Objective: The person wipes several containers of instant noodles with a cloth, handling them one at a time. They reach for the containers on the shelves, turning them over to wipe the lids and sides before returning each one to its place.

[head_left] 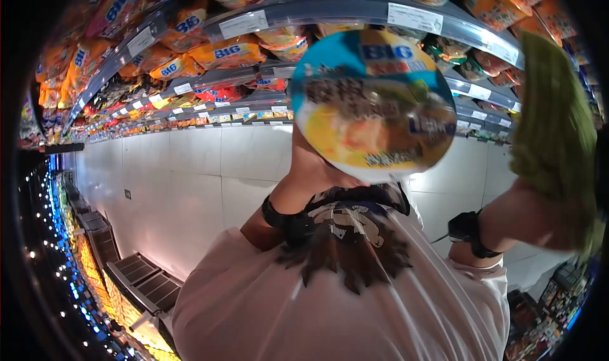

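Note:
My left hand [312,155] is closed round an instant noodle bowl [374,107], held up near the camera with its printed lid facing me. The lid is blue, yellow and white, with "BIG" at the top; most of my fingers are hidden behind it. On the right, my right hand [536,218] grips a green cloth [552,120], which stands up past my fingers and is blurred. Both wrists carry black bands.
Ahead runs a shelf [317,12] stocked with noodle bowls and orange noodle packets [231,53], with white price tags [415,18] along its edges. Lower shelves continue below. Pale floor tiles [184,177] lie beneath, and dark racks [143,282] stand at lower left.

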Tool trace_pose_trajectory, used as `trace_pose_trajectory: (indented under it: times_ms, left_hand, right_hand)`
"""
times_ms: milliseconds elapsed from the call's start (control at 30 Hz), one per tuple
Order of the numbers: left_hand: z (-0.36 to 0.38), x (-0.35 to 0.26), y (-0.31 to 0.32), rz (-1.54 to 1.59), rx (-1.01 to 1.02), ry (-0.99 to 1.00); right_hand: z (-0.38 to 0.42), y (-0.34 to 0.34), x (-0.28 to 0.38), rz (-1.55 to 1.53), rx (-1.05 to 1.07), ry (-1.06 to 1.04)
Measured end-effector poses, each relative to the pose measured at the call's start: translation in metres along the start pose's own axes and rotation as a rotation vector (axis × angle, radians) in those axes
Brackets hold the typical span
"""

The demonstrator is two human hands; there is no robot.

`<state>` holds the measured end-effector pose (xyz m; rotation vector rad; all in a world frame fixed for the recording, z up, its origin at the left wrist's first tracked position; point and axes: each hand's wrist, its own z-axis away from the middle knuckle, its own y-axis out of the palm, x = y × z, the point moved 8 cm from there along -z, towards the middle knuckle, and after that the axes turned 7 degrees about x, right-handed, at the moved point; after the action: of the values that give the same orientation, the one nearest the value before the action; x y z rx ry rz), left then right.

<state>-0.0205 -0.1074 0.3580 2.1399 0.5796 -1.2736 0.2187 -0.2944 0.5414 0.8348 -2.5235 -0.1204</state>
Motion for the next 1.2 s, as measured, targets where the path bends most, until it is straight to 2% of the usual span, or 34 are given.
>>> trace_pose_trajectory:
  times_ms: [67,133,167,200,233,300,333,400,433,467,533,567,600,667,700,733,767,800,867,933,1000,1067,1100,1133,1167,1200]
  left_hand:
    - [-0.003,-0.008,0.006,0.002,0.006,0.048]
    - [-0.008,-0.011,0.008,-0.097,0.071,0.076]
    - [-0.015,-0.014,0.01,-0.493,0.212,-0.022]
    - [0.008,0.02,0.002,-0.242,0.107,-0.271]
    - [0.009,0.022,0.002,-0.239,0.113,-0.261]
    - [0.008,0.017,-0.007,-0.245,0.063,-0.175]
    - [0.006,0.013,-0.013,-0.249,0.04,-0.132]
    - [0.005,0.003,-0.022,-0.261,-0.014,-0.047]
    - [0.01,0.002,-0.02,-0.142,-0.086,-0.082]
    - [0.006,-0.005,-0.014,-0.136,-0.111,-0.074]
    - [0.004,-0.013,-0.013,-0.458,-0.074,-0.02]
    - [-0.001,-0.017,-0.016,-0.452,-0.078,0.0]
    - [-0.008,-0.012,-0.017,-0.428,-0.034,-0.108]
    - [-0.017,-0.002,-0.021,-0.382,0.062,-0.323]
    - [0.007,-0.005,-0.032,-0.244,-0.097,-0.047]
    - [0.004,-0.007,-0.032,-0.163,-0.074,-0.09]
    - [0.003,-0.009,-0.027,-0.142,-0.03,-0.078]
    - [0.002,-0.011,-0.021,-0.123,0.016,-0.067]
    - [-0.001,-0.014,-0.013,0.272,-0.038,-0.194]
    - [-0.005,-0.003,-0.027,0.36,0.011,-0.194]
    - [0.003,0.009,-0.041,0.226,-0.016,-0.125]
    - [0.014,0.047,-0.038,0.752,-0.159,-0.404]
    - [0.022,0.04,-0.041,0.724,-0.122,-0.277]
    - [0.013,0.016,-0.039,0.559,-0.228,-0.252]
    - [0.012,0.009,-0.04,0.48,-0.155,-0.167]
    - [0.015,0.002,-0.04,0.402,-0.089,-0.085]
  right_hand:
    - [0.022,0.019,-0.031,0.097,0.03,0.443]
    - [0.048,0.087,-0.022,-0.147,0.578,0.557]
    - [0.05,0.132,0.001,-0.1,0.997,0.33]
    - [0.062,0.163,0.02,-0.042,1.402,0.079]
    - [0.063,0.162,0.021,-0.032,1.402,0.071]
    - [0.081,0.16,0.031,-0.278,1.521,0.06]
    - [0.081,0.153,0.025,-0.27,1.52,0.052]
    - [0.081,0.138,-0.01,-0.095,1.49,0.27]
    - [0.083,0.135,-0.03,0.112,1.341,0.447]
    - [0.088,0.138,-0.026,0.115,1.347,0.45]
    - [0.094,0.157,0.001,0.159,1.437,0.202]
    - [0.095,0.163,0.017,0.046,1.497,0.143]
    - [0.096,0.162,0.027,-0.046,1.57,0.098]
    - [0.103,0.144,0.019,-0.205,1.546,0.123]
    - [0.103,0.138,0.0,-0.085,1.473,0.251]
    - [0.103,0.131,-0.017,0.031,1.394,0.374]
    - [0.099,0.132,-0.026,0.143,1.19,0.535]
    - [0.102,0.133,-0.023,0.146,1.199,0.515]
    - [0.095,0.136,-0.006,0.08,1.115,0.342]
    - [0.101,0.136,0.015,0.072,0.989,0.25]
    - [0.121,0.133,0.021,0.097,0.95,0.104]
    - [0.145,0.141,0.019,0.048,1.038,-0.054]
    - [0.163,0.135,0.009,0.094,0.963,-0.048]
    - [0.179,0.131,0.003,0.141,0.887,-0.041]
    - [0.178,0.136,0.0,0.16,0.796,0.052]
    - [0.184,0.138,0.003,0.165,0.798,0.044]
